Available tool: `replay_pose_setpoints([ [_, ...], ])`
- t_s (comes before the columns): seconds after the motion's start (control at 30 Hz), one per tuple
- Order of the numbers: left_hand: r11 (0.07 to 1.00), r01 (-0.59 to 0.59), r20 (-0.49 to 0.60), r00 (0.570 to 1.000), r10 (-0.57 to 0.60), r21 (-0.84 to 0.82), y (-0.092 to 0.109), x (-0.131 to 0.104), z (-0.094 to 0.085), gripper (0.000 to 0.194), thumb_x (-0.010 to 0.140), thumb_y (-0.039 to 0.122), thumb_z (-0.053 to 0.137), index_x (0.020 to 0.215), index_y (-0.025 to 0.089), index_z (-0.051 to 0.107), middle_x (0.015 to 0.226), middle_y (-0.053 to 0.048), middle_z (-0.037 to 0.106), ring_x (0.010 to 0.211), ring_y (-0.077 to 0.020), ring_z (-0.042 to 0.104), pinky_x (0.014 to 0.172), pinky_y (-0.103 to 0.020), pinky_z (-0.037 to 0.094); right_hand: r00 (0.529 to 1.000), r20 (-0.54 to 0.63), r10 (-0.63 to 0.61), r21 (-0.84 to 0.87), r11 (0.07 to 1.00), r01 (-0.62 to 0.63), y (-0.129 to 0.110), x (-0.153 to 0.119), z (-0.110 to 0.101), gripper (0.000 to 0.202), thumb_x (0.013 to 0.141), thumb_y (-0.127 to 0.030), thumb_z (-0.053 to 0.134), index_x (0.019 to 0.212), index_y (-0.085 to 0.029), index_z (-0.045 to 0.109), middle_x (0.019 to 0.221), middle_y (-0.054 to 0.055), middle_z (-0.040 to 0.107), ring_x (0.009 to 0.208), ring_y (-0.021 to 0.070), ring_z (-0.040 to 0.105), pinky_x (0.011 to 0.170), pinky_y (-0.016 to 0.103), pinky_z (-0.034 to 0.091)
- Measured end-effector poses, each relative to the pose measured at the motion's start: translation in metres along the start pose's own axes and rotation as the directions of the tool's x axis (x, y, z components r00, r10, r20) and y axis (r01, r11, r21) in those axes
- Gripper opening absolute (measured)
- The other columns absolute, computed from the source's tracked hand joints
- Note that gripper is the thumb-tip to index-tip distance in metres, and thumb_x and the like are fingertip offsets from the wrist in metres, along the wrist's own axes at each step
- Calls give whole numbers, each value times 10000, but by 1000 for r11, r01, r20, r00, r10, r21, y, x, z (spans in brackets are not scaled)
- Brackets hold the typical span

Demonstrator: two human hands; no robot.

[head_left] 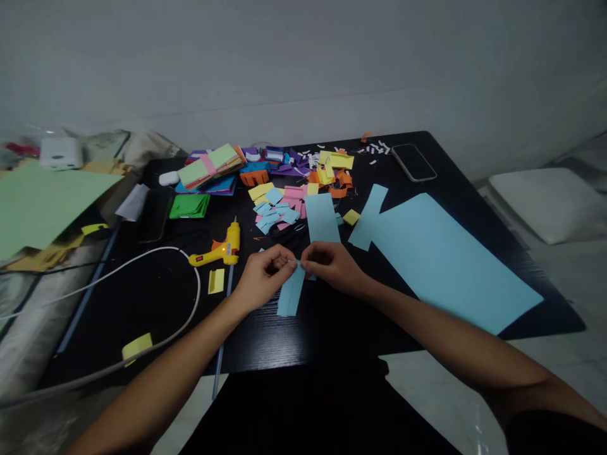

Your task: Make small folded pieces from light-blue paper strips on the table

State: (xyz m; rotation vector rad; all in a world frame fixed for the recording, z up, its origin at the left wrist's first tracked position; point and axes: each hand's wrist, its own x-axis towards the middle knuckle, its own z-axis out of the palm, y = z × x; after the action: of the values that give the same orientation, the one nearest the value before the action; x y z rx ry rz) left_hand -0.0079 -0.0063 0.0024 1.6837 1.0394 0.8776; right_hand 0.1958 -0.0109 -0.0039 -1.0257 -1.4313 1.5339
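Between my two hands is a light blue paper strip (290, 296), with creases along its length. My left hand (266, 273) pinches its upper end between thumb and fingers. Right beside it, my right hand (332, 265) is closed with thumb and fingertips on the same end. Behind my right hand lies a wider light blue paper piece (322, 218). A pair of dark-handled scissors (287, 232) sits just beyond my hands, partly covered by paper. To the right are a light blue offcut (370, 218) and a large light blue sheet (450, 259).
A yellow glue gun (222, 248) with a lit light lies left of my hands, near a white cable (199, 284). Cut coloured paper pieces (277, 212) and a paper stack (211, 167) are at the back. A phone (413, 162) rests at the back right.
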Motion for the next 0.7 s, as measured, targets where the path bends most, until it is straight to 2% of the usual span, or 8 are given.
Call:
replay_pose_setpoints([
  [0.13,999,13,-10,1000,-14,-31,-1,0,-2,157,889,309,691,830,163,697,624,35,550,569,-101,488,548,-214,380,1000,10,6,-11,1000,-6,-3,0,-2,154,822,-306,748,823,-162,693,676,-5,690,631,134,646,669,278,512],
  [0.33,994,24,-132,991,-38,-109,1,6,-12,170,874,304,701,791,158,677,613,37,529,546,-91,446,521,-205,353,999,-48,8,43,999,-6,-7,2,-9,114,819,-267,712,792,-167,664,680,-6,686,638,136,651,678,285,532],
  [0.43,994,24,-116,993,-37,-110,3,6,-9,169,869,306,710,788,160,683,616,32,539,550,-96,463,520,-209,364,999,-45,-9,50,999,11,-6,1,-5,180,845,-335,738,858,-166,679,728,7,698,684,144,664,706,293,536],
  [0.53,994,34,-73,996,-42,-105,4,3,-2,171,872,321,713,808,164,694,626,27,557,561,-105,487,529,-217,380,1000,-16,-26,-18,999,26,-3,-1,0,253,849,-405,771,886,-167,693,746,6,682,690,142,639,678,281,508],
  [0.7,997,35,-40,998,-39,-76,2,1,2,180,871,326,712,796,163,694,602,41,531,546,-97,465,536,-216,373,999,16,-36,-72,997,37,1,-2,2,262,870,-411,751,857,-156,694,728,-1,646,659,126,581,639,264,451],
])
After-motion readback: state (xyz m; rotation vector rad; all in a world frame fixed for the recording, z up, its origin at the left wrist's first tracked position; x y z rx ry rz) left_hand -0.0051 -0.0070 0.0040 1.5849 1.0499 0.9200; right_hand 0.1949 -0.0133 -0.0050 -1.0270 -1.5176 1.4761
